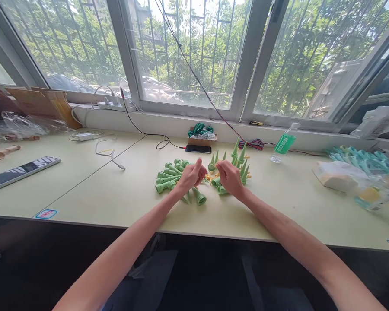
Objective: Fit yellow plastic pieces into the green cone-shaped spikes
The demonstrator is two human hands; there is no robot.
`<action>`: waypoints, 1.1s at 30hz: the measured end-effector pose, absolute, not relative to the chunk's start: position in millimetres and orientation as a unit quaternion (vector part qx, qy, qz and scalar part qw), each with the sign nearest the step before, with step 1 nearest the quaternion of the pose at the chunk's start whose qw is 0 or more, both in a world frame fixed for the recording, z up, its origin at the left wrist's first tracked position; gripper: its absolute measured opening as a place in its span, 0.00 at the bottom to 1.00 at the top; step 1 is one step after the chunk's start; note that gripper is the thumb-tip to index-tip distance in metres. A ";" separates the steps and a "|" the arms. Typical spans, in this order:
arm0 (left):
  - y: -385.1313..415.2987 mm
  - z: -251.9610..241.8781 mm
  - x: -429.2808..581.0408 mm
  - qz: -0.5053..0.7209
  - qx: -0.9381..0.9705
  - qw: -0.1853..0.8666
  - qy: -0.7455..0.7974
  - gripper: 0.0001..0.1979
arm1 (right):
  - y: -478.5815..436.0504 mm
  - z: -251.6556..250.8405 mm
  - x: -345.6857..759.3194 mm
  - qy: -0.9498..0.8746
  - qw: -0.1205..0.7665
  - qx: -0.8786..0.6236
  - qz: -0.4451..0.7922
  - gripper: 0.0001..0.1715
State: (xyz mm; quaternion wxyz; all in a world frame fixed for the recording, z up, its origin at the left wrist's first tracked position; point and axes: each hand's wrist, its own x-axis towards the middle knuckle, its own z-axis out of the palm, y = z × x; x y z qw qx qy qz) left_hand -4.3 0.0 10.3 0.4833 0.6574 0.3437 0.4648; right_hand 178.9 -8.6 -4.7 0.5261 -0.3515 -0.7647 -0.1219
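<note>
Both my hands meet over a scatter of green plastic cone spikes on the pale table (pixel 116 198). My left hand (pixel 190 176) is closed in a pinch, thumb up, beside a pile of cones lying flat (pixel 168 175). My right hand (pixel 229 178) is closed too, fingers curled around small yellow pieces (pixel 210 176) between the hands. What each hand grips is too small to name. Several cones stand upright (pixel 241 160) just behind my right hand. One loose cone (pixel 200 198) lies near my left wrist.
A black phone (pixel 198 148) and a small cardboard box (pixel 202 139) holding green items sit behind the pile. A water bottle (pixel 283 144) lies to the right, with a white packet (pixel 335 176) and teal parts (pixel 365 159) further right. Cables, a keyboard-like bar (pixel 21 172) at left.
</note>
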 end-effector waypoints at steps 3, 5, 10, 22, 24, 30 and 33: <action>-5.9 15.5 -4.3 0.391 0.661 0.540 0.344 0.39 | -9.9 -5.0 179.0 -0.785 0.508 -0.328 -0.135 0.14; -9.0 17.9 -4.6 0.361 0.657 0.568 0.340 0.39 | -10.7 -5.5 178.9 -0.800 0.493 -0.315 -0.135 0.14; -9.2 17.8 -6.2 0.347 0.645 0.602 0.320 0.34 | -11.6 -6.5 179.1 -0.813 0.474 -0.319 -0.109 0.14; -3.9 11.5 -8.7 0.396 0.668 0.550 0.308 0.25 | -11.4 -6.5 177.1 -0.807 0.506 -0.301 -0.052 0.12; -5.5 13.0 -8.5 0.403 0.666 0.548 0.308 0.25 | -11.1 -6.8 176.5 -0.804 0.510 -0.300 -0.050 0.12; -5.6 11.0 -8.1 0.421 0.675 0.530 0.294 0.25 | -12.9 -4.3 174.6 -0.798 0.521 -0.301 -0.045 0.13; -4.3 8.7 -8.6 0.434 0.680 0.517 0.288 0.23 | -13.9 -3.8 174.1 -0.793 0.526 -0.305 -0.044 0.13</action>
